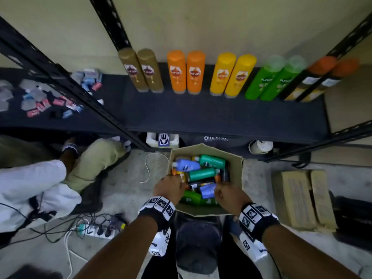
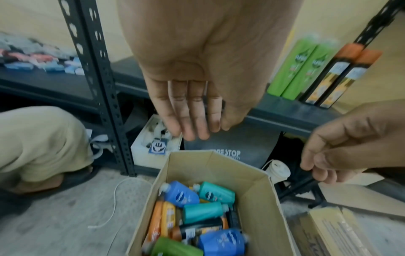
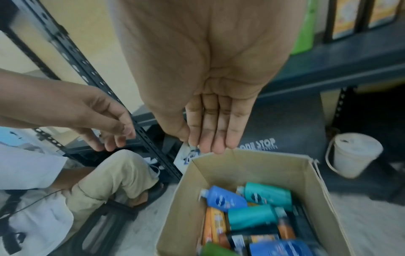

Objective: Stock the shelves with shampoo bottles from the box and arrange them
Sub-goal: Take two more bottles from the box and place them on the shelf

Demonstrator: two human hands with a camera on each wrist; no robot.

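Over the box (image 1: 237, 170), left hand (image 1: 169, 188) and right hand (image 1: 227, 193) hang empty, fingers loose; bottles (image 1: 202, 174) look smooth, probably slippery: grip mid-body.

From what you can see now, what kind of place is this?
Probably a shop stockroom or a mock retail aisle: black metal shelving holds shampoo bottles paired by colour, and a cardboard box of mixed bottles sits on the concrete floor.
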